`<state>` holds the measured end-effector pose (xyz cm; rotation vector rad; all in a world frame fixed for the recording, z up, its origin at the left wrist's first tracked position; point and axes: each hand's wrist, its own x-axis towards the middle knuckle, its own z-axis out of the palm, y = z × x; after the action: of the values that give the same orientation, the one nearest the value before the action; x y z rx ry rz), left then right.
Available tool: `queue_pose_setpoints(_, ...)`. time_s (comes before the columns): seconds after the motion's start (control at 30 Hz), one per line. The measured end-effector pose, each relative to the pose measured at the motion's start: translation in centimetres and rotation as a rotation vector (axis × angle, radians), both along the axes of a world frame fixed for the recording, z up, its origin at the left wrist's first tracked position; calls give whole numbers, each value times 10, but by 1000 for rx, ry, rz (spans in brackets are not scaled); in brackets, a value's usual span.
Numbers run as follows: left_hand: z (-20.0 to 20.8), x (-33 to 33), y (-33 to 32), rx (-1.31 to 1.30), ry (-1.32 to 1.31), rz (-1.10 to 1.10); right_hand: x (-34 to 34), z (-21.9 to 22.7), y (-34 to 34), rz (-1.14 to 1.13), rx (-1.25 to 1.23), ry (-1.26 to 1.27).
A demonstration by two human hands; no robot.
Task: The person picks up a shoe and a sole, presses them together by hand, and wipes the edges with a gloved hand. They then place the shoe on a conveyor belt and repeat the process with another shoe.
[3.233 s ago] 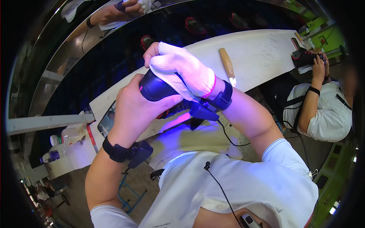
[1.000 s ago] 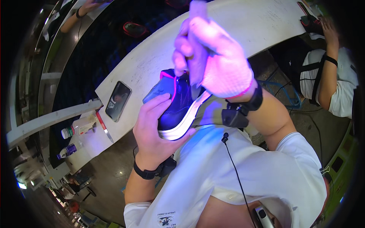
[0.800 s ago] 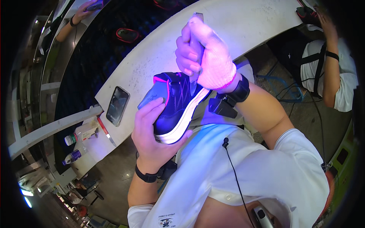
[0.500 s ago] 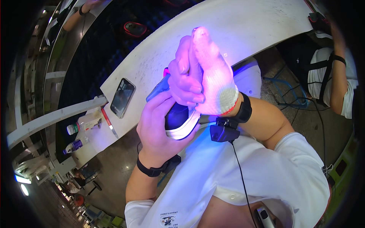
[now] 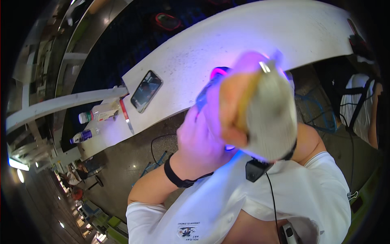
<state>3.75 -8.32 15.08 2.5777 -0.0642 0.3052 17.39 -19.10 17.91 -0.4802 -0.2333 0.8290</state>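
My left hand (image 5: 199,140) is closed around a shoe (image 5: 206,94), a sneaker with a blue and dark upper and a pink-red edge at its far end. Most of the shoe is hidden behind my hands. Close to the camera, my right hand (image 5: 260,110) is raised over the shoe and wears a whitish knit glove. Motion smears it, so its fingers and anything in them cannot be made out. Violet light falls on both hands and the shoe.
A phone (image 5: 147,91) lies on the white curved table (image 5: 178,53). Left of it are a red-handled knife (image 5: 126,116) and two plastic bottles (image 5: 99,112). Beyond the table's edge, a red-rimmed item (image 5: 167,21) sits on a dark surface. Another person (image 5: 357,103) is at the right.
My gloved right hand has swung up toward the camera and to the right, now blurred. It covers much of the shoe. The view has shifted, and the left hand still holds the shoe.
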Motion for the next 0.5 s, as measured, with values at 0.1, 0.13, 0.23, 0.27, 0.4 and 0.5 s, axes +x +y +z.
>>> queue_pose_setpoints(0.1, -2, -6, 9, -223, 123, -56, 8, -2, -1, 0, 138, 155)
queue_pose_setpoints(0.13, -3, -5, 14, -101, -13, -7, 12, -2, 0, 4, 190, 200)
queue_pose_setpoints(0.23, -2, -1, 19, -85, -131, 66, 23, -2, -4, -90, 274, 178)
queue_pose_setpoints(0.27, -2, 2, 19, -116, -186, 71, 23, -2, -5, -147, 218, 28)
queue_pose_setpoints(0.4, 5, 7, 9, -131, -147, 98, 20, -5, -4, -230, 71, 59)
queue_pose_setpoints(0.5, 9, 8, 5, -39, -145, 34, 17, -15, 1, -60, -141, 193)
